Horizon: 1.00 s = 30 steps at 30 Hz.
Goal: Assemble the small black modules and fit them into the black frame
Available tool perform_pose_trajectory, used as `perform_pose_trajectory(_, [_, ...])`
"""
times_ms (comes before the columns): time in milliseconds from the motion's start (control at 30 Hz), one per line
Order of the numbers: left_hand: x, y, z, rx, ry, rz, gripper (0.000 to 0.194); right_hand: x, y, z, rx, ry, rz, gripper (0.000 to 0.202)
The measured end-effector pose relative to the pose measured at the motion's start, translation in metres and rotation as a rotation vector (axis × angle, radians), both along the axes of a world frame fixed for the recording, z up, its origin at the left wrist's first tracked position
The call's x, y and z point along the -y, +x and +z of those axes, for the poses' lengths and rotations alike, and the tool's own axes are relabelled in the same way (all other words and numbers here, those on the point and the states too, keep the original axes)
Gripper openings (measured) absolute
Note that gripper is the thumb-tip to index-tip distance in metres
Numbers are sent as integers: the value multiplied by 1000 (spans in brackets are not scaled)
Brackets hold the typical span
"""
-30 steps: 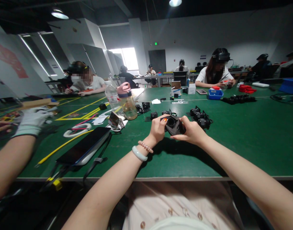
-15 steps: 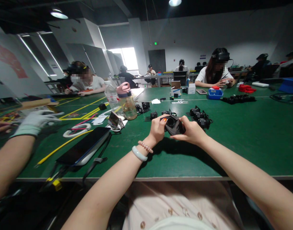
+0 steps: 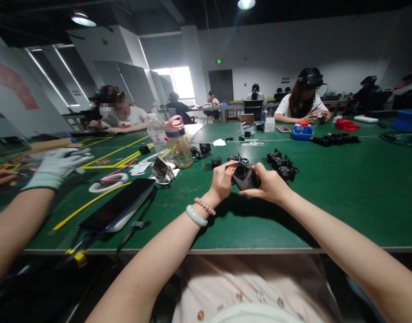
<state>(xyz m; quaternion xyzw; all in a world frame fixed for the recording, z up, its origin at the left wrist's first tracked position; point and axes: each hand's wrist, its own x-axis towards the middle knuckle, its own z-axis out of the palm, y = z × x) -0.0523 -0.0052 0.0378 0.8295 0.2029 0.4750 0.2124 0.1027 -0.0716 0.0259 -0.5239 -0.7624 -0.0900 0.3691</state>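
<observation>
Both of my hands grip a black, angular part with a round ring-shaped opening (image 3: pixel 245 176), held a little above the green table. My left hand (image 3: pixel 222 181) closes on its left side, thumb near the ring, where a small orange glint shows. On the right side, the fingers and thumb of my right hand (image 3: pixel 267 183) are closed around its edge. Just behind my right hand lies a cluster of black parts (image 3: pixel 280 165). Another small black part (image 3: pixel 216 161) sits behind my left hand. The held part's underside is hidden.
Left of my arms lie a large phone-like device (image 3: pixel 116 206) with a strap, and a yellow cable (image 3: pixel 88 208). A drink bottle with pink lid (image 3: pixel 180 146) stands beyond. A co-worker's gloved hand (image 3: pixel 54 168) is at far left. A blue box (image 3: pixel 303 132) stands farther back.
The co-worker's gloved hand at far left has shifted slightly right and upward. My hands and the black part look unmoved.
</observation>
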Motion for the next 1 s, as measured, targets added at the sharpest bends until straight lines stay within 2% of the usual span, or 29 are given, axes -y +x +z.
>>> perform_pose_trajectory(1000, [1, 0, 0, -7, -1, 11, 40, -1, 0, 0, -3, -18, 8, 55])
